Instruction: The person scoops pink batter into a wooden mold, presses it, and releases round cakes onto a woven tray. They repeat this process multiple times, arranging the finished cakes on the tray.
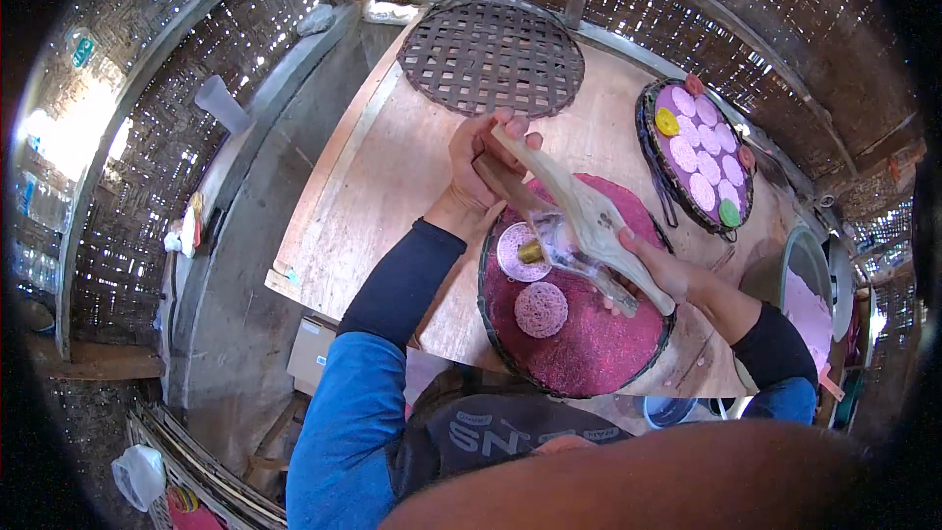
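My left hand (pixel 476 167) grips the upper end of a pale wooden tool (pixel 574 206) made of two long boards, fingers wrapped round it. My right hand (pixel 657 270) grips the lower end, also closed. Between the boards is a crumpled clear bag (pixel 567 245) with a brass-coloured nozzle (pixel 530 252). Below the tool, a round magenta tray (pixel 579 353) holds two pale pink lacy rounds (pixel 541 310); the nozzle is over the upper one, contact unclear.
A wooden worktop (pixel 353 236) bears a dark lattice tray (pixel 491 54) at the back and a tray (pixel 657 162) of several pink, yellow and green rounds at right. A large tub (pixel 805 309) of pink material stands at far right; woven walls (pixel 226 39) surround it.
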### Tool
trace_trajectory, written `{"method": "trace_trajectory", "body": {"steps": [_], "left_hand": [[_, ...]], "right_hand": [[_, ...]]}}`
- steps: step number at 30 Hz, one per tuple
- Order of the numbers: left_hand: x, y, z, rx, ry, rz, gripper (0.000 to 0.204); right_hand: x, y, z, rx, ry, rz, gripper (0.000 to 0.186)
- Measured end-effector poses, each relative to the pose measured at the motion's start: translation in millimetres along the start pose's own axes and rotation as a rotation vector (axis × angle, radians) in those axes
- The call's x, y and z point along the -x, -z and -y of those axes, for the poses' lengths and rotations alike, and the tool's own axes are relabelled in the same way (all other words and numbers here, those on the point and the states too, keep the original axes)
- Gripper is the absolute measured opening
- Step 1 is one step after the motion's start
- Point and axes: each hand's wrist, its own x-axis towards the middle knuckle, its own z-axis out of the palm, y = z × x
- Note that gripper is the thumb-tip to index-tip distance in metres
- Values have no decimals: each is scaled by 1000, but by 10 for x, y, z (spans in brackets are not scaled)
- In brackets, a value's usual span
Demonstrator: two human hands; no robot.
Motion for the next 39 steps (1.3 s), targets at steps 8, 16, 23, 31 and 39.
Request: {"method": "trace_trajectory", "body": {"steps": [8,16,23,31,39], "left_hand": [[13,130,-110,-68,-27,-3,15],[98,88,19,-84,-81,-172,16],[-95,-198,-178,-117,-6,235,43],[229,-627,-117,-1587,101,353,68],[746,-703,-208,-1899,-393,-208,41]], "right_hand": [[-126,-13,50,215,55,-54,70],[-46,40,108,230,-19,-157,67],[-94,-22,-77,239,319,-290,62],[43,-52,-48,165,477,-131,67],[-819,-31,-497,508,881,-493,71]]}}
